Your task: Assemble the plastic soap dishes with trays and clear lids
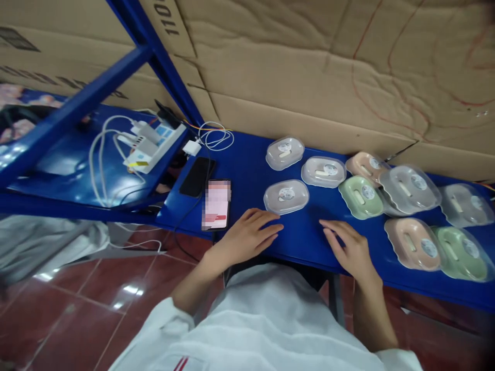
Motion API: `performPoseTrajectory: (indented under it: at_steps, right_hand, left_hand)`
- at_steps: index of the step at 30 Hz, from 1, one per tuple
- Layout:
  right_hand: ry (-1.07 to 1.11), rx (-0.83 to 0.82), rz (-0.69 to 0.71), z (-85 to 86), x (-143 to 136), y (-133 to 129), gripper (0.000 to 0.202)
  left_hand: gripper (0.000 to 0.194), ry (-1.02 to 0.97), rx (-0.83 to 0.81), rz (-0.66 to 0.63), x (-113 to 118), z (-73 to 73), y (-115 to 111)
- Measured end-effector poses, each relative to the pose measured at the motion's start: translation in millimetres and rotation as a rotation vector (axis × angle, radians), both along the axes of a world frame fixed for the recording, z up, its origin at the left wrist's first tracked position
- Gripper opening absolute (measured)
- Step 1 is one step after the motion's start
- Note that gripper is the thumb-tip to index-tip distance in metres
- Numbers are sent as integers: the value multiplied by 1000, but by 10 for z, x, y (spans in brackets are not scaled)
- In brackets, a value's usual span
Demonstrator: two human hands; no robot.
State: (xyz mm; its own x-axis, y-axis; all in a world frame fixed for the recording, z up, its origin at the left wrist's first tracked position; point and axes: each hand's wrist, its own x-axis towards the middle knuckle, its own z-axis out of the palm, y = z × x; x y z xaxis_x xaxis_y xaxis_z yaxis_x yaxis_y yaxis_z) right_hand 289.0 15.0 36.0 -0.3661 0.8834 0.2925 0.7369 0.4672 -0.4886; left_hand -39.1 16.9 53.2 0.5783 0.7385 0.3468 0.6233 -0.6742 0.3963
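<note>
My left hand [253, 233] rests at the front of the blue table, fingers apart and holding nothing. Just beyond its fingertips sits a clear-lidded whitish plastic box [286, 197] with a round label. To the right, my right hand [348, 247] hovers or rests over the table edge, empty, its thumb and fingers apart. Two more whitish boxes, one at the back [285, 153] and one farther right [324, 171], stand behind. Nearest my right hand is a green box [361, 197] with a clear lid, and a peach box [413, 243] lies to its right.
More lidded boxes, a grey one [410, 188] among them, crowd the table's right end. A lit phone [217, 205], a dark phone [197, 176] and a white charger [192, 148] lie on the left. Beyond the blue post is a power strip [154, 147]. Cardboard [278, 77] walls the back.
</note>
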Motion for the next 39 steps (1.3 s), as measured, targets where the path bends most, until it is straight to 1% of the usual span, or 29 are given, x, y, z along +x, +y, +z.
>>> performPoseTrajectory:
  at_steps: [1,3,6,9,12,14,16,18,20,23,25,27,30,32,34,37,39]
  right_hand:
    - [-2,-14,37,-21,-28,37,31]
    - [-39,-9,96,-62,-109,92,40]
    - [-132,83,205,-64,-254,236,53]
    - [-167,113,311,-6,-376,552,61]
    - [-154,50,386,-10,-455,882,64]
    - [-117,29,402,-62,-482,982,62]
    - [-91,44,409,-119,-492,970,58]
    - [-100,75,420,-154,-497,898,56]
    - [-130,110,416,-164,-507,824,56]
    - [-178,169,312,-165,-539,753,55]
    - [-213,215,261,-171,-563,721,52]
    - [-258,256,302,-177,-580,696,48]
    - [-315,251,472,-162,-590,682,47]
    - [-339,211,564,-135,-595,683,55]
    - [-357,184,596,-109,-608,677,59]
    - [-352,178,570,-89,-644,657,49]
    - [-314,161,536,-86,-668,655,43]
  left_hand:
    - [27,26,-8,-11,19,9,11]
    - [28,25,-37,6,60,10,-1]
    - [32,-57,-100,113,66,-26,-64]
    - [40,-143,-96,274,-2,-85,-103]
    - [50,-138,-96,315,-48,-140,-84]
    - [57,-93,-99,328,-36,-173,-50]
    - [62,-39,-82,356,-4,-206,-17]
    - [58,-10,-70,369,23,-240,4]
    - [51,-25,-98,364,28,-273,17]
    - [45,-67,-160,378,-10,-317,64]
    - [43,-80,-158,407,-49,-337,131]
    - [39,-89,-121,459,-86,-336,213]
    - [34,-89,-44,546,-114,-276,283]
    - [33,-75,-15,518,-91,-205,249]
    - [34,-53,-16,420,-21,-138,148]
    - [41,-24,-5,293,155,-109,-63]
    - [48,-11,27,299,284,-158,-188]
